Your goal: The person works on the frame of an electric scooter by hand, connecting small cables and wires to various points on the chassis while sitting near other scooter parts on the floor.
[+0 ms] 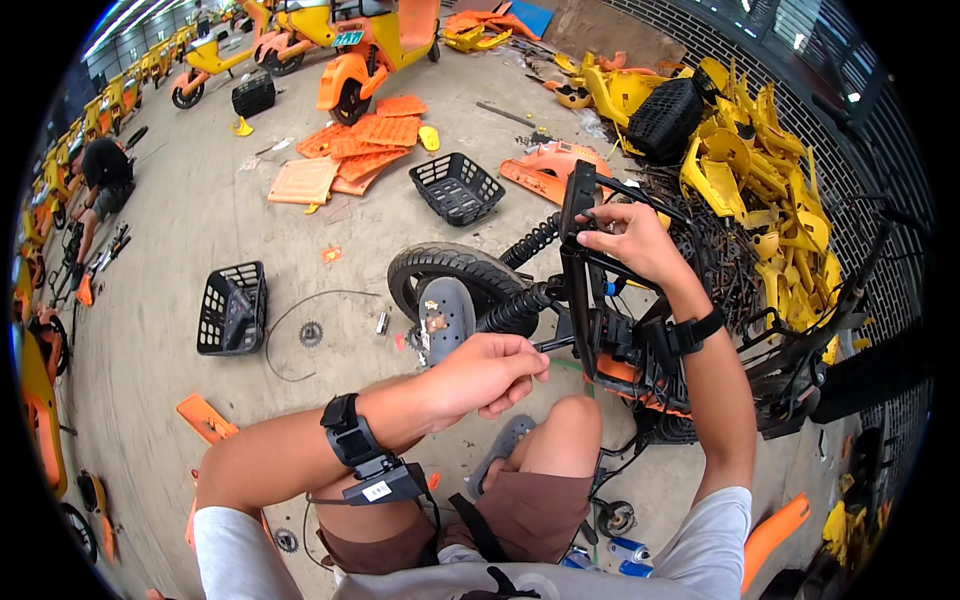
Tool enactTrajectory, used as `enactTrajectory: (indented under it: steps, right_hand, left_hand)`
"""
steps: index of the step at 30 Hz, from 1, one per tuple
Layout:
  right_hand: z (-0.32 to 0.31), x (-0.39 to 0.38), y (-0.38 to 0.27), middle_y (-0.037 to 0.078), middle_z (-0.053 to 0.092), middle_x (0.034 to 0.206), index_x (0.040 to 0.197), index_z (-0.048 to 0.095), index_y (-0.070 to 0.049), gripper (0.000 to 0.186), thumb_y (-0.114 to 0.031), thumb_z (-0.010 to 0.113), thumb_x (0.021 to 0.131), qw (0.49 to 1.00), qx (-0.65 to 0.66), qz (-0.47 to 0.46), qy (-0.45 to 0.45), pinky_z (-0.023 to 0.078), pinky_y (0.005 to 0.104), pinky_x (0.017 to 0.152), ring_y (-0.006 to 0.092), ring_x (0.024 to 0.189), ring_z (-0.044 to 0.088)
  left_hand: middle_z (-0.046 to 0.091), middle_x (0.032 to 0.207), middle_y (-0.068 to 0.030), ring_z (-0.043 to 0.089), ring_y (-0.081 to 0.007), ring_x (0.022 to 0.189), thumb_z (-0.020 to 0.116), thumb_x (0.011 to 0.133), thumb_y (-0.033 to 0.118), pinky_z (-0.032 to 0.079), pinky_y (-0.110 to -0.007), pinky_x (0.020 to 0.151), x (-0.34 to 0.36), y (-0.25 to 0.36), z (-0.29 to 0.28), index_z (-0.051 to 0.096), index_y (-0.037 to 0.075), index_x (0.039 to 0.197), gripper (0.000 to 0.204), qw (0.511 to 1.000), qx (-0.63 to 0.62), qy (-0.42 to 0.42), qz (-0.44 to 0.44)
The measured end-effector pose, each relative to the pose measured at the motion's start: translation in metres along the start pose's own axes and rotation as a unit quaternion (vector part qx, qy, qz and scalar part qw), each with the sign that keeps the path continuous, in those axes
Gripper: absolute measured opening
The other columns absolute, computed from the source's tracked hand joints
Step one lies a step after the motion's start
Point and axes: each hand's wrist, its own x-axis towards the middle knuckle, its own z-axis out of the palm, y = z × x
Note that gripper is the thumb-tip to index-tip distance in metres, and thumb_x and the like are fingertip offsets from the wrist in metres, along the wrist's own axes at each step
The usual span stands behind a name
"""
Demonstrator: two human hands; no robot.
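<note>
A stripped scooter frame (577, 290) in black metal stands in front of me, with a rear wheel (430, 268) and coil-spring shock absorbers (533, 240) on it. My right hand (632, 240) is at the upper part of the frame, thumb and fingers pinched around a small dark piece I cannot make out. Lower down, my left hand (500, 372) is closed, its fingertips by the end of a dark rod (558, 343) beside the frame. Whatever lies inside its curled fingers is hidden.
Black plastic baskets (457, 188) lie on the floor, near stacked orange panels (372, 145). To the right rises a heap of yellow body parts (770, 170). A sprocket (311, 333) and a cable (285, 312) lie left. Another person (105, 175) crouches far left; scooters (385, 50) stand behind.
</note>
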Motion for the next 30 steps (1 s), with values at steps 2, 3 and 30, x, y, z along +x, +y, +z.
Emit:
enactTrajectory:
  steps: [2,3,30]
  right_hand:
    - [0.000,-0.003,0.005,0.000,0.064,0.084,0.107,0.070,0.000,0.028,-0.012,0.071,0.082,0.999,0.029,0.025,-0.007,0.042,0.0216,0.061,0.0044,0.069,0.049]
    - [0.001,-0.002,0.009,0.002,0.065,0.085,0.106,0.070,0.001,0.027,-0.013,0.070,0.083,0.999,0.039,0.008,0.002,0.044,0.0233,0.063,0.0065,0.071,0.052]
    - [0.005,-0.028,0.022,0.013,0.070,0.082,0.100,0.072,-0.005,0.049,-0.046,0.075,0.074,0.975,-0.077,-0.042,0.206,0.051,0.0346,0.069,0.0247,0.075,0.067]
  left_hand:
    - [0.050,0.060,0.0017,0.040,-0.0055,0.044,0.054,0.096,0.021,0.027,-0.022,0.040,-0.002,0.001,0.000,0.059,0.004,0.088,0.019,1.000,-0.005,0.004,-0.006]
    - [0.050,0.060,0.0016,0.040,-0.0056,0.044,0.054,0.095,0.020,0.027,-0.022,0.040,-0.002,0.002,-0.001,0.059,0.004,0.088,0.018,1.000,-0.007,0.005,-0.005]
    - [0.042,0.055,-0.0013,0.036,-0.0090,0.043,0.048,0.096,0.019,0.029,-0.023,0.040,-0.012,0.004,0.007,0.052,0.003,0.084,0.020,0.997,0.018,0.071,0.014]
